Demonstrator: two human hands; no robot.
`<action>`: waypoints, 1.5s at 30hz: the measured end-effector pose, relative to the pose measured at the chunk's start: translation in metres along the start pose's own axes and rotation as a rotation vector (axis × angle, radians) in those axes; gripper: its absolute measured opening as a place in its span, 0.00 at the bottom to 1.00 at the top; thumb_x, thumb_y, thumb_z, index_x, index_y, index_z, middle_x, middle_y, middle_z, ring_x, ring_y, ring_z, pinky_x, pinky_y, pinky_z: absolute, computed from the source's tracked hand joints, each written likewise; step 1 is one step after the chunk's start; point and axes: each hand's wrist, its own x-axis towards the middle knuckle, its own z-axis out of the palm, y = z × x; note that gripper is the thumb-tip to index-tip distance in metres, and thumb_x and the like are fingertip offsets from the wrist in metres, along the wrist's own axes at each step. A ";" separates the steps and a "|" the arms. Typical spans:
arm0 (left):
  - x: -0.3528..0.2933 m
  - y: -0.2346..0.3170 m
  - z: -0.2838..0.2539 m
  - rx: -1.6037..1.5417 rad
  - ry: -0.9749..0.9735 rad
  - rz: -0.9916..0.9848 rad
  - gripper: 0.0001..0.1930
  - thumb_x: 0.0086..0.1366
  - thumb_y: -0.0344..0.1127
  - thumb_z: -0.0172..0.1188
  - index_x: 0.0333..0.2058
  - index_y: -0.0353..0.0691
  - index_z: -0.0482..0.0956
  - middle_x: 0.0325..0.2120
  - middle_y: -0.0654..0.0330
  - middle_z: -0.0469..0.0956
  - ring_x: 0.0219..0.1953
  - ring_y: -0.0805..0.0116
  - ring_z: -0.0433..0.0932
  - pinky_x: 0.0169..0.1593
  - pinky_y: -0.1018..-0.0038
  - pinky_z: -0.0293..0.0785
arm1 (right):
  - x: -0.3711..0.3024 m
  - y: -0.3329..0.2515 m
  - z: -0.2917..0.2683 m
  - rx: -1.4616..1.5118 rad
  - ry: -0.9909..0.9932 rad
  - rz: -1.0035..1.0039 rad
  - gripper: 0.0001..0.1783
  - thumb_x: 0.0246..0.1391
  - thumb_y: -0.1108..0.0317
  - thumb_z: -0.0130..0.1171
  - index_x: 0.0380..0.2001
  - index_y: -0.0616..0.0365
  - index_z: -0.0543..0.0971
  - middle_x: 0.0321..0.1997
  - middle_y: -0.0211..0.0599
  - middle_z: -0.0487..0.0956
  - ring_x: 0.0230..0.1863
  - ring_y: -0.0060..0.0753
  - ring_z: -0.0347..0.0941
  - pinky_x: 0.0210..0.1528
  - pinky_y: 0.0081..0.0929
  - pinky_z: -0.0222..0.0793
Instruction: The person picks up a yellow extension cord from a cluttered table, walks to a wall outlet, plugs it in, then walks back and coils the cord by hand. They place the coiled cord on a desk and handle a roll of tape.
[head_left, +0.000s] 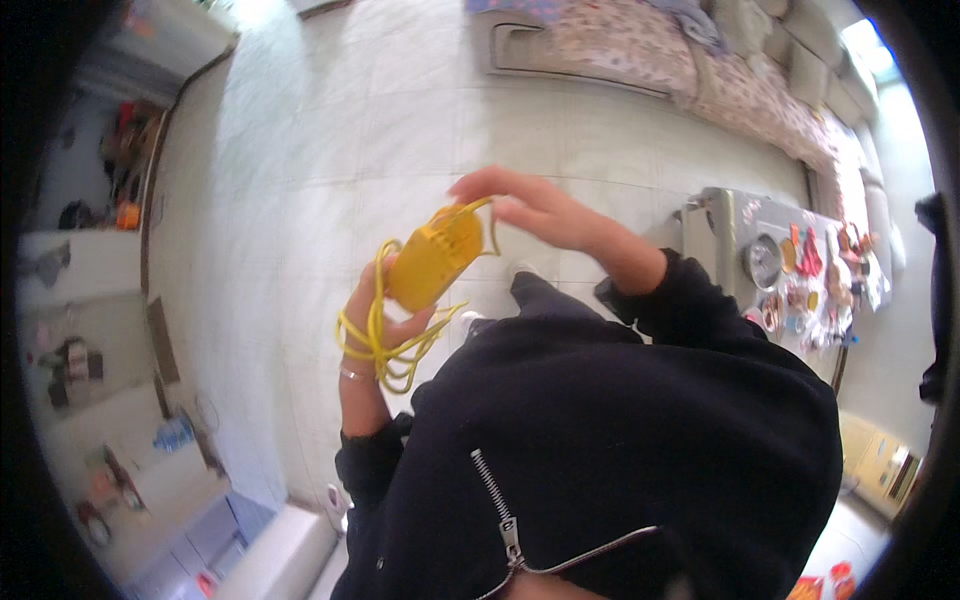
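From where I stand, the person's left hand (366,300) is wrapped around a yellow block (430,265), holding it out in front of the body, above the pale tiled floor (300,200). Loops of yellow cord (376,320) hang about that hand and wrist. The right hand (535,208) is at the block's far end, fingers curved by the cord; whether they grip it, I can't tell. Off to the right, a counter (720,230) carries a metal bowl (762,262).

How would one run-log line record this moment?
left hand: holding yellow box | cord: looped over left hand | right hand: at cord, beside box
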 end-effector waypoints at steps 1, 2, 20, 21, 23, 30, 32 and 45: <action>-0.002 -0.003 -0.001 0.018 -0.036 -0.011 0.36 0.42 0.36 0.73 0.51 0.39 0.67 0.42 0.55 0.75 0.44 0.63 0.76 0.47 0.71 0.73 | 0.000 0.000 0.003 0.037 -0.046 0.067 0.20 0.63 0.58 0.45 0.52 0.58 0.72 0.48 0.36 0.76 0.53 0.31 0.69 0.58 0.29 0.62; -0.002 -0.006 -0.001 0.049 -0.031 0.028 0.37 0.42 0.37 0.73 0.52 0.39 0.67 0.44 0.54 0.75 0.45 0.61 0.76 0.48 0.70 0.72 | 0.000 -0.001 0.003 0.056 -0.052 0.133 0.20 0.63 0.59 0.45 0.52 0.59 0.72 0.51 0.36 0.75 0.54 0.32 0.69 0.59 0.30 0.61; 0.107 -0.017 0.046 0.113 -0.333 0.342 0.42 0.39 0.33 0.71 0.57 0.37 0.63 0.48 0.48 0.70 0.49 0.53 0.73 0.51 0.65 0.70 | -0.069 0.016 -0.064 0.011 0.099 0.201 0.27 0.58 0.47 0.53 0.40 0.64 0.78 0.29 0.33 0.79 0.31 0.22 0.70 0.35 0.26 0.67; 0.119 -0.014 0.053 0.069 -0.379 0.346 0.43 0.39 0.33 0.71 0.57 0.37 0.63 0.48 0.49 0.70 0.49 0.53 0.73 0.51 0.65 0.70 | -0.077 0.015 -0.070 -0.009 0.142 0.227 0.26 0.59 0.48 0.53 0.40 0.64 0.78 0.28 0.33 0.78 0.31 0.22 0.70 0.34 0.26 0.67; 0.140 -0.008 0.069 -0.079 -0.466 0.290 0.44 0.38 0.32 0.72 0.56 0.37 0.62 0.46 0.50 0.71 0.48 0.56 0.73 0.51 0.67 0.71 | -0.090 0.012 -0.079 -0.052 0.243 0.200 0.24 0.60 0.50 0.52 0.41 0.64 0.78 0.28 0.32 0.78 0.30 0.21 0.69 0.34 0.26 0.67; 0.187 0.027 0.107 0.067 -0.574 0.671 0.43 0.46 0.43 0.74 0.59 0.41 0.61 0.56 0.46 0.64 0.54 0.48 0.69 0.53 0.61 0.70 | -0.139 -0.003 -0.089 -0.064 0.365 0.294 0.22 0.60 0.55 0.51 0.40 0.67 0.77 0.31 0.31 0.80 0.34 0.20 0.70 0.40 0.26 0.67; 0.191 0.040 0.111 0.010 -0.716 0.603 0.42 0.44 0.36 0.74 0.57 0.39 0.61 0.53 0.48 0.66 0.52 0.54 0.70 0.53 0.64 0.70 | -0.145 -0.008 -0.083 -0.090 0.414 0.250 0.21 0.61 0.55 0.50 0.41 0.66 0.77 0.30 0.31 0.80 0.33 0.20 0.70 0.39 0.27 0.67; 0.195 0.005 0.106 -0.301 -0.806 0.501 0.38 0.49 0.36 0.71 0.57 0.40 0.62 0.56 0.50 0.62 0.57 0.55 0.66 0.58 0.63 0.67 | -0.142 -0.011 -0.046 -0.064 0.495 0.256 0.22 0.63 0.57 0.50 0.48 0.67 0.74 0.38 0.31 0.80 0.39 0.18 0.70 0.46 0.24 0.67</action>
